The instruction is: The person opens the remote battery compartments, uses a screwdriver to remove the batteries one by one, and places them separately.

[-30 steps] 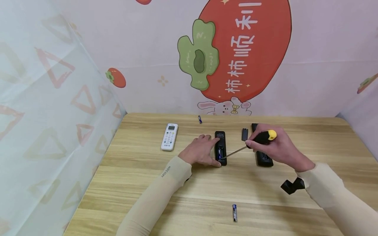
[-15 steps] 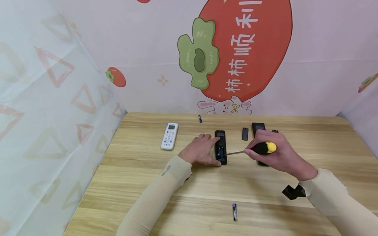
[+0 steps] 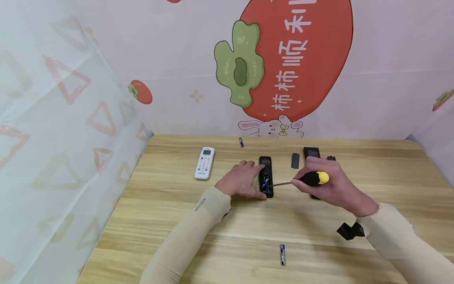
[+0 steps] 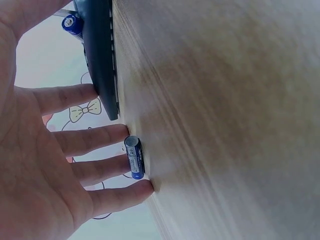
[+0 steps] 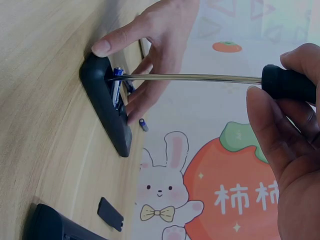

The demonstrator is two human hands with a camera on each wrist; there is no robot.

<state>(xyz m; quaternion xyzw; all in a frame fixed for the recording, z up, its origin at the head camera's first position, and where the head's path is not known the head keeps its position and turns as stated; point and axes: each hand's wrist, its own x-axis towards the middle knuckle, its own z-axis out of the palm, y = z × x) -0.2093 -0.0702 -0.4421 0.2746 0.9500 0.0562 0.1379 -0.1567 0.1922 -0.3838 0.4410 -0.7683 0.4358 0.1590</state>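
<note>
A: Prying at a battery (image 3: 265,182) inside the open black remote (image 3: 266,176), mid-table (image 3: 177,221)?

B: Yes. Right hand (image 3: 328,187) clenches the screwdriver (image 3: 305,180); left hand (image 3: 239,181), fingers flat, steadies the remote against the push.

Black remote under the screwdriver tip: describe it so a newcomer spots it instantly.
On the wooden table, find the left hand near the far edge. The black remote lies against its fingers. Unlike the other black remote, its battery bay is open, with a blue battery showing.
</note>
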